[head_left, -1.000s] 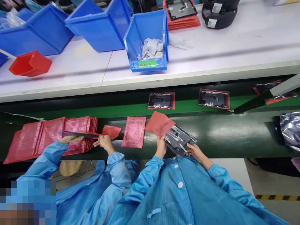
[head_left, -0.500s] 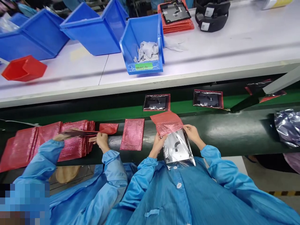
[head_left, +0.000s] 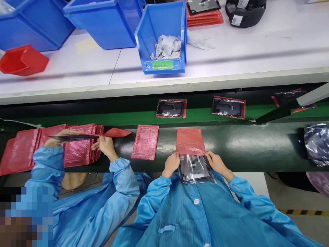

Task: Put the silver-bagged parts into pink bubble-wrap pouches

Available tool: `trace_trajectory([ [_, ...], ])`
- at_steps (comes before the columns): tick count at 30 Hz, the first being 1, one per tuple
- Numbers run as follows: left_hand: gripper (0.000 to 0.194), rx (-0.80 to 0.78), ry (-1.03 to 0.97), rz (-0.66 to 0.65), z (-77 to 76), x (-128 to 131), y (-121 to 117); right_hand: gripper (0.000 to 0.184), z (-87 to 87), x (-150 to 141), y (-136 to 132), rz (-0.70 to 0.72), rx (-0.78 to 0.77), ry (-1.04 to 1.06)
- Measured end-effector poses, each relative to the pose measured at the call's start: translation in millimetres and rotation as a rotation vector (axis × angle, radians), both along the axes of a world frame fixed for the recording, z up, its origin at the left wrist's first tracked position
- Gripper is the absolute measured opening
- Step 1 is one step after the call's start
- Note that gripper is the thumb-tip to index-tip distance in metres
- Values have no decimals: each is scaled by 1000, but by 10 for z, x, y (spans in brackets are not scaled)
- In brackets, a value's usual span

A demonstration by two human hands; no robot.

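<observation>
Pink bubble pouch [head_left: 190, 140] | left hand [head_left: 171, 164], right hand [head_left: 216, 163] pinch mouth corners | clear-bagged part [head_left: 195, 168] half inside | belt [head_left: 257, 144] rightward bare

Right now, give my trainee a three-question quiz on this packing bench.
1. True or false: the left hand and right hand both grip the mouth of the pink bubble bag, with the clear-wrapped dark part sticking out toward the person.
2. What lies in the labelled blue bin on the white shelf? A) crumpled white packets B) screws C) red trays
3. How many wrapped dark parts lie flat on the green belt strip directly beyond the hands?

Key: 1 true; 2 A; 3 two.
</observation>
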State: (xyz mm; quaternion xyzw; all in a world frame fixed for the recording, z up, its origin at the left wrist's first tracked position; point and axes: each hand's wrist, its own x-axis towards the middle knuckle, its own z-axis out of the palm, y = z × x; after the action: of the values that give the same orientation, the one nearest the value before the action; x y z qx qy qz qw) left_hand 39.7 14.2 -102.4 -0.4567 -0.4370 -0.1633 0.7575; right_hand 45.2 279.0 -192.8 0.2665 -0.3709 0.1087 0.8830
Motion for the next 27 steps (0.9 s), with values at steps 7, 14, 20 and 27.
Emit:
trace_trajectory([
  [7,44,-129,-110,326,-462,-157,-286,46,-486,-185,35,-95,85,-98],
  [14,53,-352,-221,341,-594,-116,-417,54,-604,-143,7,6,159,-72],
  [20,58,-368,-279,474,-629,-76,-407,59,-599,-171,24,37,207,-146],
  [27,66,-527,-326,334,-642,-198,-405,63,-654,-249,168,81,191,-190],
])
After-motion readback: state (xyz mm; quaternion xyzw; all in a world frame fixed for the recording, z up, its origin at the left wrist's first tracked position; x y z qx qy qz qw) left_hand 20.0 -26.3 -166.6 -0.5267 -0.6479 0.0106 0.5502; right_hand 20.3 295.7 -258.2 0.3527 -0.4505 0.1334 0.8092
